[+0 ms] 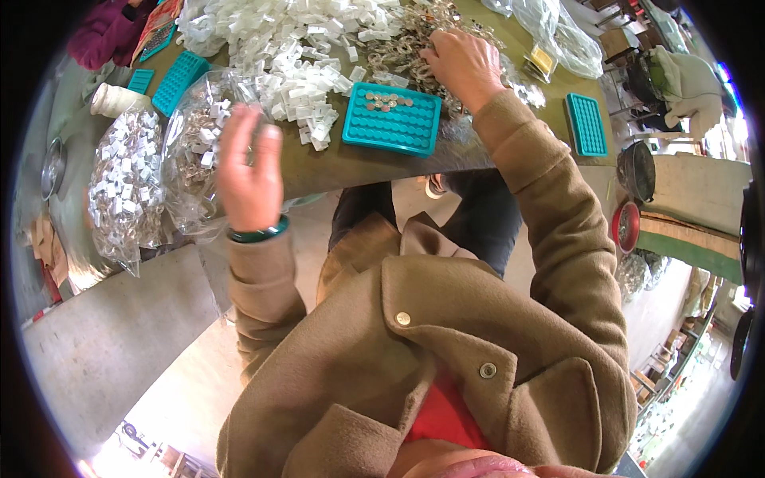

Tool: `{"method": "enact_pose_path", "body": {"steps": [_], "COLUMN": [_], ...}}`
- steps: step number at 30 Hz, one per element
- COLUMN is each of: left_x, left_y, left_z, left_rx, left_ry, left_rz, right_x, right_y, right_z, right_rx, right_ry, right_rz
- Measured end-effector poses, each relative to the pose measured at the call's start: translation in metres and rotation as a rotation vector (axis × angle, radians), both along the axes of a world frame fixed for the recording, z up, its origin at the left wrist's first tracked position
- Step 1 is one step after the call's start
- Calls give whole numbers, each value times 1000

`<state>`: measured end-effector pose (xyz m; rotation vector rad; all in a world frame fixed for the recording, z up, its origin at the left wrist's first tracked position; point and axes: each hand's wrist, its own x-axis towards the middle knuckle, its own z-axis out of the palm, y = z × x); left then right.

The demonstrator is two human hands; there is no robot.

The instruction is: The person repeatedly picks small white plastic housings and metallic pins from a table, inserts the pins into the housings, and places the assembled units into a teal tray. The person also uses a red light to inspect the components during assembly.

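My left hand (251,171) is raised over the table's near left edge, fingers stretched out, slightly blurred and holding nothing. It is nearest to a clear plastic bag (185,171) with small white pieces inside. My right hand (466,68) reaches into a pile of small brownish, ring-like pieces (414,40), fingers curled down. What its fingertips grip is hidden. Between my hands a teal tray (390,143) with rows of round hollows lies near the table edge. Several small round clear pieces (388,101) sit in its far rows.
Small translucent white boxes (295,72) form a large heap at the far middle. Another full bag (127,179) stands at the left, near more teal trays (179,82). One teal tray (586,125) lies on the right. A person's purple sleeve (100,36) shows at far left.
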<state>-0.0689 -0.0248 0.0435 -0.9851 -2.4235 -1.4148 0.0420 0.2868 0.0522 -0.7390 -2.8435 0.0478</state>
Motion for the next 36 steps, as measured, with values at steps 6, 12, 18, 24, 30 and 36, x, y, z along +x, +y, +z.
{"method": "enact_pose_path", "body": {"steps": [6,12,18,24,30,36], "left_x": [63,73,81,78,65,64], "left_y": [34,49,57,65,81,75], "left_z": [0,3,7,16,23,13], "left_rx": [279,214,259,434,414,295], "left_ry": [-813,-1030,-1093,-848,-692,-848], "left_rz": [-395,-493,-471,-424,-511,-377], "right_x": [13,32,19,19,30,46], "right_y": [4,22,27,3,-48,-82], "right_z": [6,6,4,18,16,21], "right_rx": [-172,-718,-994,-1047,-1194,-1320], "right_ry": [330,531,777,564,629,569], "right_rz": [112,10,18,180,240,318]}}
